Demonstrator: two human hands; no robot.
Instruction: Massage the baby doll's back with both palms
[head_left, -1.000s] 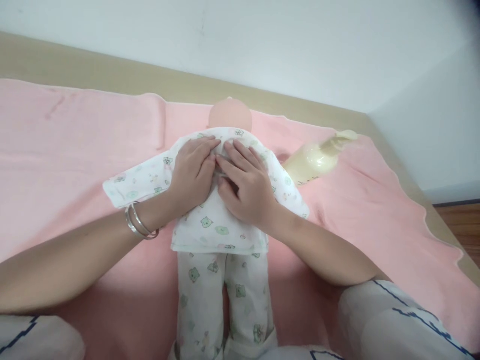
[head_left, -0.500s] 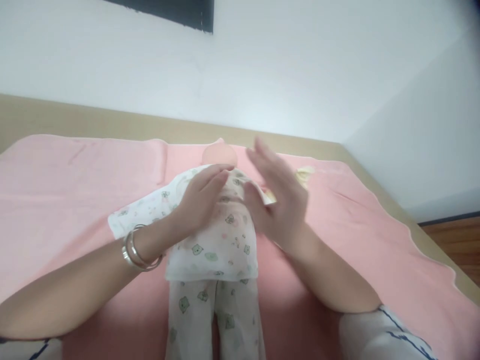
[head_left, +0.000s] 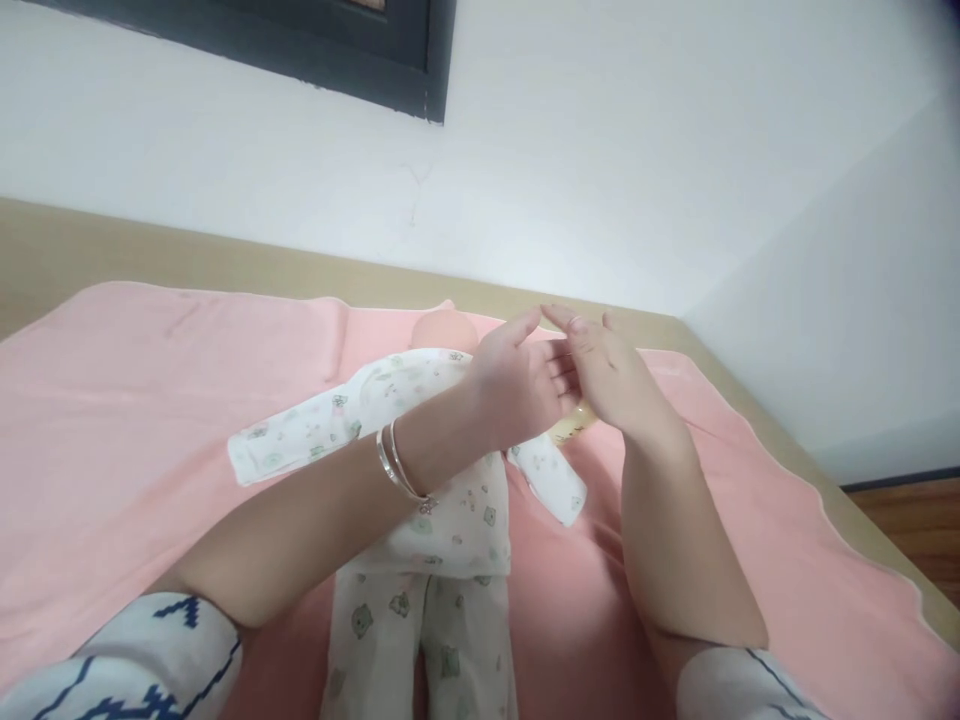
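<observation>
I see my left fingers (head_left: pixel 563 372) and right fingers (head_left: pixel 561 318) extended, gripping nothing; the doll (head_left: pixel 454 525) lies below, leftward of them.

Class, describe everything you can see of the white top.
The top is white, soft-looking cloth printed with small green and dark figures. Its long sleeves spread outward onto a pink sheet; its hem overlaps patterned trousers. It clothes a doll lying flat. The left forearm crosses over it, hiding part; contact is unclear.
</observation>
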